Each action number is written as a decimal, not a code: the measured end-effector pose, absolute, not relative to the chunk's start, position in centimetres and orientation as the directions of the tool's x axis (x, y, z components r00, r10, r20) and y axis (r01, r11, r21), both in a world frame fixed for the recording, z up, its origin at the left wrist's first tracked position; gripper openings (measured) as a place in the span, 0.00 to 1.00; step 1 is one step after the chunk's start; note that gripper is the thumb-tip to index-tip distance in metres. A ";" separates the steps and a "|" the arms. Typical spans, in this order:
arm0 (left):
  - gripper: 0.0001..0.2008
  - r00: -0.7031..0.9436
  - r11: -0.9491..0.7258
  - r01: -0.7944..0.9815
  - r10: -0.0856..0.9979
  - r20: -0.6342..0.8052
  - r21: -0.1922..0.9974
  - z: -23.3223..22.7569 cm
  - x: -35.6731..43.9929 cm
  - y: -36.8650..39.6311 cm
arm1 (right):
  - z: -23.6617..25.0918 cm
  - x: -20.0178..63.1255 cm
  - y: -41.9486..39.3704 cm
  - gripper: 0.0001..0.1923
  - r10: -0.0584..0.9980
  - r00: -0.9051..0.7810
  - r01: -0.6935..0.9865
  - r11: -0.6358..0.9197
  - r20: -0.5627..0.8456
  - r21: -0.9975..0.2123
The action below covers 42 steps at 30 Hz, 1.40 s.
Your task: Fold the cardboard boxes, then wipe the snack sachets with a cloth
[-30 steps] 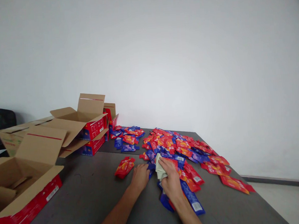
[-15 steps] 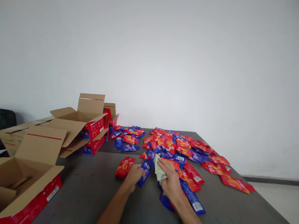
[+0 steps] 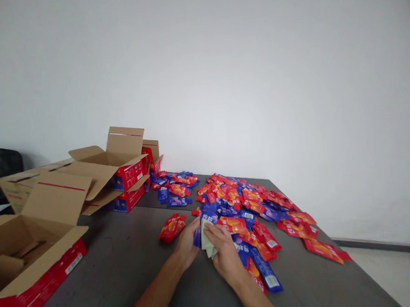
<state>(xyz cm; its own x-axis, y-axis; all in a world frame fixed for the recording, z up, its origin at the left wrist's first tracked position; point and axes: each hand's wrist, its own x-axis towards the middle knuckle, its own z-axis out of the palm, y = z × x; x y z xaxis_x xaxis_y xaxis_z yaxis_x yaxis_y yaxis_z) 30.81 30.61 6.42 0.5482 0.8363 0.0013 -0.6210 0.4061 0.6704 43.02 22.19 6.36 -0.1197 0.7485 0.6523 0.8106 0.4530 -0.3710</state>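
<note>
A blue pouch [image 3: 197,237] is gripped in my left hand [image 3: 188,245], its printed face turned partly toward me. My right hand [image 3: 223,247] is closed on a folded pale cloth [image 3: 206,239] and presses it against that pouch. Part of the pouch is hidden behind the cloth and fingers. Close to my left hand lie red pouches [image 3: 172,227] in a small stack. Right of and beyond my right hand spreads a large heap of red and blue pouches [image 3: 231,193], with a long blue pouch [image 3: 267,270] at its near edge.
An open red carton [image 3: 42,284] stands at the near left. Behind it are stacked open cartons [image 3: 133,176]. A smaller pile of pouches [image 3: 179,190] lies at the back of the dark table [image 3: 128,255]. A white wall [image 3: 221,78] rises behind, and a black chair [image 3: 2,170] is far left.
My hands have come together. The cloth in my right hand moved left onto the blue pouch, which is now more upright in my left hand.
</note>
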 end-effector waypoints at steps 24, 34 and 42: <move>0.19 0.400 0.228 -0.584 0.916 0.032 0.779 6.7 30.2 30.5 | 7.9 43.4 21.3 0.40 0.736 -0.198 0.692 0.573 0.647 -0.440; 0.25 0.258 0.204 -0.609 0.965 -0.051 0.767 6.7 29.9 30.7 | 6.6 44.5 22.1 0.36 0.683 0.047 0.664 0.523 0.729 -0.534; 0.23 0.380 0.295 -0.641 0.924 -0.041 0.708 6.7 30.9 30.2 | 6.5 42.4 21.9 0.33 0.677 -0.145 0.657 0.611 0.722 -0.441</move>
<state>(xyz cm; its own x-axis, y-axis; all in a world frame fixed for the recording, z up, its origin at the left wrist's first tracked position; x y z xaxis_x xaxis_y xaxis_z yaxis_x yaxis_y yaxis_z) 30.90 30.22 6.72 0.3801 0.9240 -0.0412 -0.6410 0.2953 0.7084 42.44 21.91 6.51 -0.1450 0.6770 0.7216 0.6575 0.6109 -0.4411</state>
